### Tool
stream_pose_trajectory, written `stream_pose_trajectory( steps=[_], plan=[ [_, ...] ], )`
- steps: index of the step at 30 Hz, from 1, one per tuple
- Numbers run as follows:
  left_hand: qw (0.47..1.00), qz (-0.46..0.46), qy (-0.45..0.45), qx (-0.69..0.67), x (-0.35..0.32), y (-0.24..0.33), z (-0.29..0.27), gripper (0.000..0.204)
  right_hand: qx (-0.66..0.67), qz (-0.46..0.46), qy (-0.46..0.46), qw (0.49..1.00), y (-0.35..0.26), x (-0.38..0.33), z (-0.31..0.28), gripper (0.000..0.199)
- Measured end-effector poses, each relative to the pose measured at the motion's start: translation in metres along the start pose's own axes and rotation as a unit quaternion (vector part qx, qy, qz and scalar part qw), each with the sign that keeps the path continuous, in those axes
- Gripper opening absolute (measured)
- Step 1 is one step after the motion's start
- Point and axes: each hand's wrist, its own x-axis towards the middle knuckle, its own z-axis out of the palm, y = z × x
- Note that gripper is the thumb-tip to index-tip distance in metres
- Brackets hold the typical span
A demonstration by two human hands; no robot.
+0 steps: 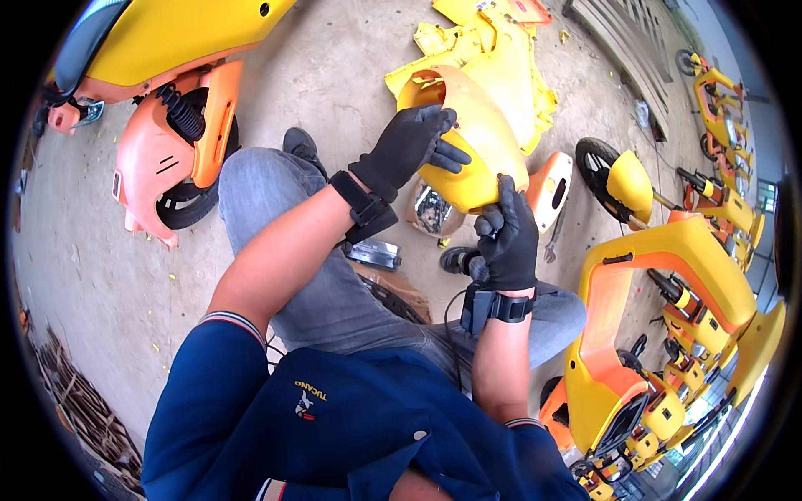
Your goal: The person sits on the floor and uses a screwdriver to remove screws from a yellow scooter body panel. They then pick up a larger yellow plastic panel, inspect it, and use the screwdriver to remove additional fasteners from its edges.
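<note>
Left hand [418, 144] half open against yellow shell [484, 149]; right hand [506, 238] part-curled at its near edge, grip unclear. Slip possible if left support slackens.

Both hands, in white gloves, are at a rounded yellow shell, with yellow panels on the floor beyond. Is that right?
No: the head view shows black gloves, not white, on the left hand and right hand. The yellow shell and yellow panels are as stated.
</note>
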Motion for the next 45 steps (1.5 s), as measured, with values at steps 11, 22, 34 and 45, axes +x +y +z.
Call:
stream_pose_trajectory(
  steps=[11, 22, 34, 45],
  plan=[
    [0.994, -0.033, 0.053, 0.087, -0.006, 0.011, 0.005, 0.04, -0.177, -0.119, -0.081, 0.974, 0.017, 0.009, -0.043, 0.035],
    [0.994, -0.076, -0.009, 0.072, -0.005, 0.014, 0.0, 0.039, -0.381, -0.252, -0.062, 0.887, 0.019, 0.006, -0.044, 0.026],
    [0.97, -0.063, -0.062, 0.225, 0.001, 0.02, -0.004, 0.025, -0.289, -0.134, -0.073, 0.945, 0.007, -0.001, -0.055, 0.037],
    [0.965, 0.06, -0.099, 0.234, 0.003, 0.01, -0.002, 0.025, -0.138, -0.043, -0.011, 0.989, -0.013, -0.008, -0.035, 0.031]
  ],
)
